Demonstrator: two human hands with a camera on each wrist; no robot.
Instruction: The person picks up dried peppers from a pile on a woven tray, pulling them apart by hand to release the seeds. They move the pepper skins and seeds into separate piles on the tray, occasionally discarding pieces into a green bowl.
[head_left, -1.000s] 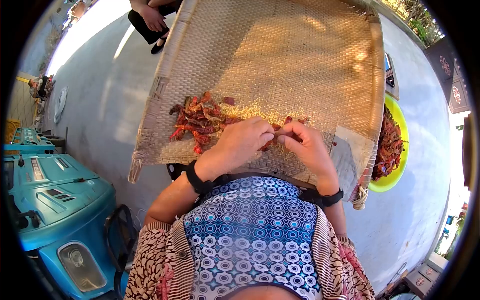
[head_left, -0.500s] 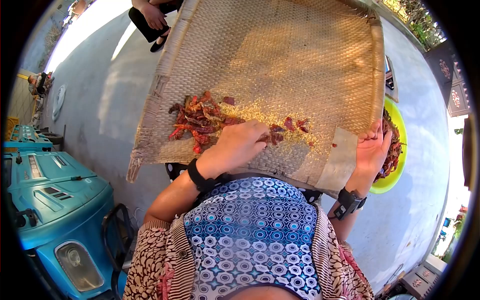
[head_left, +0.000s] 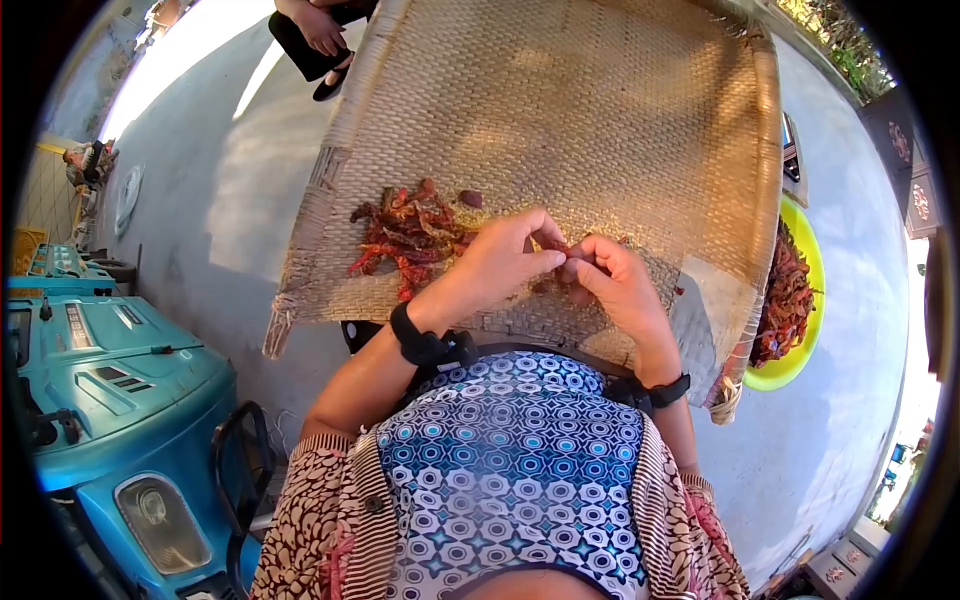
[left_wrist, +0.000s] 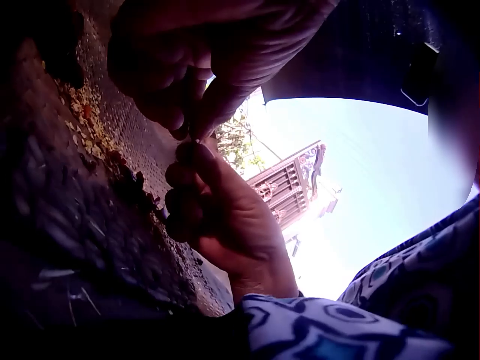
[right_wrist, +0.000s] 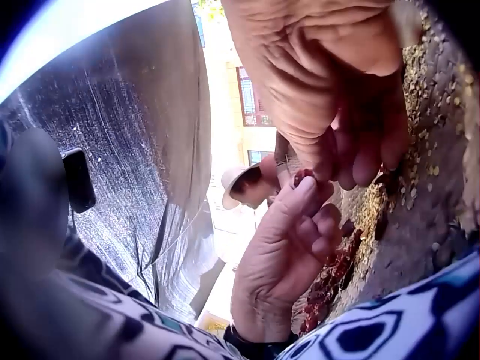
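My left hand (head_left: 500, 255) and right hand (head_left: 622, 295) meet low over the near side of a woven tray (head_left: 560, 110). Between their fingertips is a dried chili (right_wrist: 303, 177), small and dark red in the right wrist view. Thumb and fingers of both hands pinch it, hiding most of it. Left of the left hand lies a pile of dried red chilies (head_left: 410, 230). Pale yellow seeds (right_wrist: 375, 210) are scattered under and beyond the hands, with a few chili pieces partly hidden beneath them.
A yellow-green basin (head_left: 818, 300) heaped with dried chilies stands at the tray's right. To the left is a teal vehicle (head_left: 120, 350). Another person's hand (head_left: 322, 32) shows beyond the tray's far left. A grey patch (head_left: 700, 305) covers the tray's near right corner.
Half a second ago my right hand was out by the basin with its fingers spread; it has come back to my left hand. A second ago the hands were also together.
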